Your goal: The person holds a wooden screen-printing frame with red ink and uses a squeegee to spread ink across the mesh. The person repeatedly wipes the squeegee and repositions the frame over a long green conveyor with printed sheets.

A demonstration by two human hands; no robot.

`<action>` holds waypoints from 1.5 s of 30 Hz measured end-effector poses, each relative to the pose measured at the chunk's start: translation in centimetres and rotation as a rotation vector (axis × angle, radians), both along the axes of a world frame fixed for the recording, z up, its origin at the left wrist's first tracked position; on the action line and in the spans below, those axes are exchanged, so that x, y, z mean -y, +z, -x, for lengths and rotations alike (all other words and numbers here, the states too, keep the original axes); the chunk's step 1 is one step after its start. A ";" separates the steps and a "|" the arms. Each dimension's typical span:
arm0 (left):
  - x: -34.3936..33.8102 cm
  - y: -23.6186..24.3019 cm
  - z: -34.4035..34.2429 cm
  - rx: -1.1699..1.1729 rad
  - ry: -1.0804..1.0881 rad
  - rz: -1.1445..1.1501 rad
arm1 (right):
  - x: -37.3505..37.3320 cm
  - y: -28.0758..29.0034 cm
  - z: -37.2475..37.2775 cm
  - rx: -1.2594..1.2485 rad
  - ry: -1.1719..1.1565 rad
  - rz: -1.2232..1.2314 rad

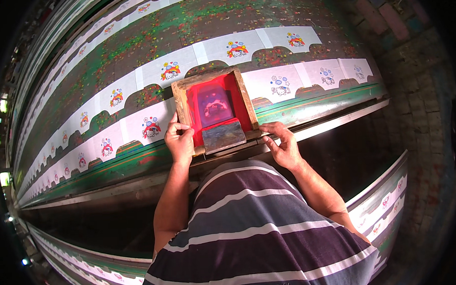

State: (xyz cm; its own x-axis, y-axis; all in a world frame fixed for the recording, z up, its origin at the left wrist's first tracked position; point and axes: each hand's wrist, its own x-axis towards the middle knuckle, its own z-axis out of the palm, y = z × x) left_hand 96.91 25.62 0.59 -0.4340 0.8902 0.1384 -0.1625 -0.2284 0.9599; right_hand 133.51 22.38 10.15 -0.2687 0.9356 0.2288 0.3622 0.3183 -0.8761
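Note:
A wooden screen printing frame [180,101] lies over a row of white cut pieces on the long table. Red ink covers its mesh around a purplish window in the middle. Inside, a dark flat squeegee [224,137] leans at the near end. My left hand [179,142] grips the frame's near left corner, thumb on top of the wood. At the near right corner, the thumb and fingers of my right hand [284,146] close on the frame's edge. Left of the frame, a white piece [159,119] bears a coloured cartoon print; on the right, a white piece [291,79] shows a print without red.
The long green table [307,103] is speckled with dried ink. Farther across it runs another row of printed white pieces [175,58]. A rail [333,123] edges the near side. Behind me stands another table with printed pieces [378,212]. Paving [423,135] lies at the right.

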 end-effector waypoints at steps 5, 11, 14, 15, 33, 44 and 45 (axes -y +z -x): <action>0.0 0.0 0.1 -0.055 0.021 0.061 | -0.5 2.3 0.5 0.067 0.044 -0.152; 0.0 -0.5 0.1 -0.086 0.031 0.081 | -1.7 3.6 4.5 0.319 0.325 -0.394; 0.1 -0.4 0.0 -0.147 0.059 0.064 | -2.6 3.5 7.4 0.506 0.386 -0.416; 0.0 -0.4 -0.1 -0.175 0.071 0.079 | -3.0 3.5 8.0 0.553 0.407 -0.407; -0.1 0.0 -0.8 -0.239 0.043 0.027 | -17.4 5.8 12.7 0.713 0.411 -0.353; 0.3 3.3 -1.2 -0.261 0.045 0.098 | -9.9 4.0 12.6 0.726 0.321 -0.323; 0.3 3.4 -1.2 -0.315 0.050 0.101 | -8.8 4.1 12.5 0.729 0.322 -0.324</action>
